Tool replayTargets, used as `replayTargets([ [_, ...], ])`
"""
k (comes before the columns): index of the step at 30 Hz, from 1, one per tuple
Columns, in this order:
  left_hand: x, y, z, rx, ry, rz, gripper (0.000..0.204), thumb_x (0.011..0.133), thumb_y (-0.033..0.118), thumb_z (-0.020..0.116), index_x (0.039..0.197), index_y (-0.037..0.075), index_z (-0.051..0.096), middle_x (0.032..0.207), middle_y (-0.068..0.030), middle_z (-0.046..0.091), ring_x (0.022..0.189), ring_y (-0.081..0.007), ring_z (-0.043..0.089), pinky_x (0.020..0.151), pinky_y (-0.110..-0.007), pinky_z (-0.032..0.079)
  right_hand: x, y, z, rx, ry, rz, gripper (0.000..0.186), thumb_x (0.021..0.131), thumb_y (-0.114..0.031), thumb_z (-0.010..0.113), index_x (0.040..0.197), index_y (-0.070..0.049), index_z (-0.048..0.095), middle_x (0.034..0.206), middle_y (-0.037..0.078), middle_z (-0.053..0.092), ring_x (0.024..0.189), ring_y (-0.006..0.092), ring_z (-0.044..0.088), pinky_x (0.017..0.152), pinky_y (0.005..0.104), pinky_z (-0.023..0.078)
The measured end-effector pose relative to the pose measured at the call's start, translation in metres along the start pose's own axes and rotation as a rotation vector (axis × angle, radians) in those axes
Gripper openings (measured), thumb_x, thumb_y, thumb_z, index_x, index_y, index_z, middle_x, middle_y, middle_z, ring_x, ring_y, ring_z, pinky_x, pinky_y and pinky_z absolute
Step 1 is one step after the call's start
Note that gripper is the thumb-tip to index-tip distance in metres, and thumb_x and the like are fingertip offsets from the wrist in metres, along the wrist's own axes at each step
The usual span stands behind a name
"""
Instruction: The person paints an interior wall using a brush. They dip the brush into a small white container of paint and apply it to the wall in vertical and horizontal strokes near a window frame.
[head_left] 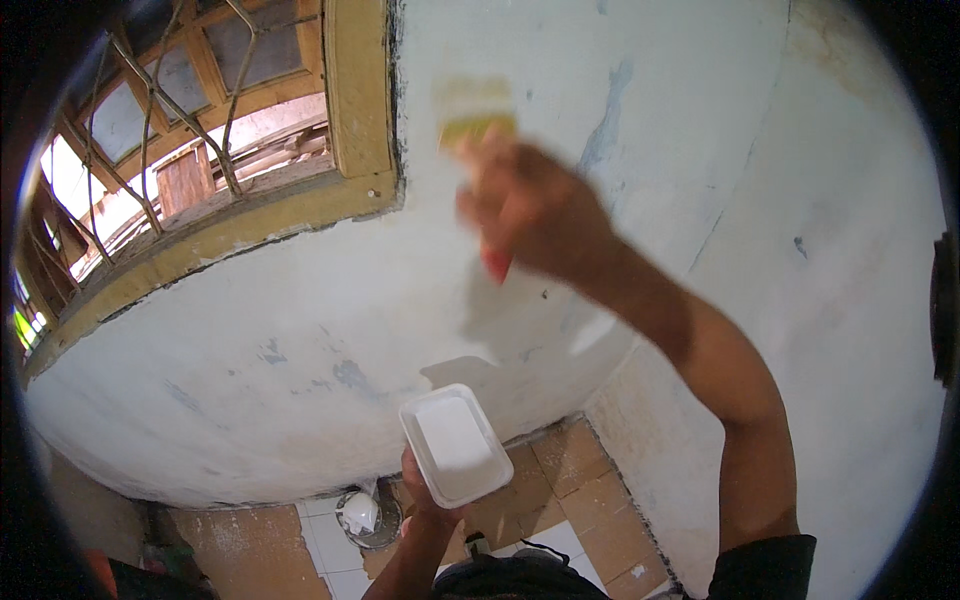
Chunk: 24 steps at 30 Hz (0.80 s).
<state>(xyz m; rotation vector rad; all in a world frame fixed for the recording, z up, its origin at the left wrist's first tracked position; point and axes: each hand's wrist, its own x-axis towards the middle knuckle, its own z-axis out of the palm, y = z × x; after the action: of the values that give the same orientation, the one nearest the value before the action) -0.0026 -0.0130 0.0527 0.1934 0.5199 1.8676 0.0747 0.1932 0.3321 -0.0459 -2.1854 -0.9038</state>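
Right hand (530, 215): raised, closed around a paintbrush (478, 120) with a red handle and pale bristles, motion-blurred, bristles at or against the white wall (300, 340) (contact cannot be confirmed through the blur). Left hand (425, 495): low in the view, gripping from beneath a rectangular white plastic tray (455, 440) of white paint, held roughly level, well below the brush. Handling note: by judgement, the stroke goes best with the tray kept flat and near the brush, bristles lightly loaded, passes overlapping across the patchy blue-grey marks. Wall: plastered, whitish, streaked with faded blue, meeting a second wall at a corner to the right. Window (200, 130): upper left, yellow wooden frame, metal grille, daylight beyond. Floor (570, 480): orange-brown and white tiles, paint-spattered; small round container (365, 515) (contents white, indistinct) standing by the wall's foot.
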Motion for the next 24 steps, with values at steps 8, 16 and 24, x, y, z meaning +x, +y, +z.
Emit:
replayTargets([
  [8, 0.002, -0.007, 0.006, 0.082, -0.061, 0.005, 0.053, 0.1, 0.045, 0.03, 0.137, 0.012, 0.048, 0.123, -0.0082, 0.061, 0.109, -0.0264, 0.064, 0.092, -0.046, 0.054, -0.093, -0.079, 0.032, 0.141, -0.506, -0.476, 0.023, 0.072, -0.025, 0.066, 0.088, -0.008, 0.068, 0.114, 0.018, 0.065, 0.105, 0.0304, 0.061, 0.1, 0.0422, 0.048],
  [16, -0.002, -0.013, 0.012, -0.123, 0.02, -0.046, 0.052, 0.1, 0.046, 0.036, 0.135, 0.01, 0.049, 0.12, -0.0108, 0.062, 0.106, -0.0269, 0.065, 0.087, -0.046, 0.057, 0.01, 0.066, -0.024, 0.446, 0.348, 0.161, 0.015, 0.085, -0.018, 0.063, 0.097, -0.01, 0.066, 0.099, 0.009, 0.072, 0.079, 0.0249, 0.07, 0.07, 0.0364, 0.057],
  [24, 0.002, -0.008, -0.006, -0.131, -0.024, -0.023, 0.056, 0.1, 0.049, 0.034, 0.139, 0.01, 0.046, 0.126, -0.011, 0.06, 0.111, -0.0288, 0.063, 0.093, -0.049, 0.054, -0.034, -0.027, 0.022, 0.046, -0.09, -0.119, 0.021, 0.074, -0.02, 0.067, 0.091, -0.01, 0.069, 0.117, 0.014, 0.064, 0.112, 0.0272, 0.061, 0.097, 0.0375, 0.05],
])
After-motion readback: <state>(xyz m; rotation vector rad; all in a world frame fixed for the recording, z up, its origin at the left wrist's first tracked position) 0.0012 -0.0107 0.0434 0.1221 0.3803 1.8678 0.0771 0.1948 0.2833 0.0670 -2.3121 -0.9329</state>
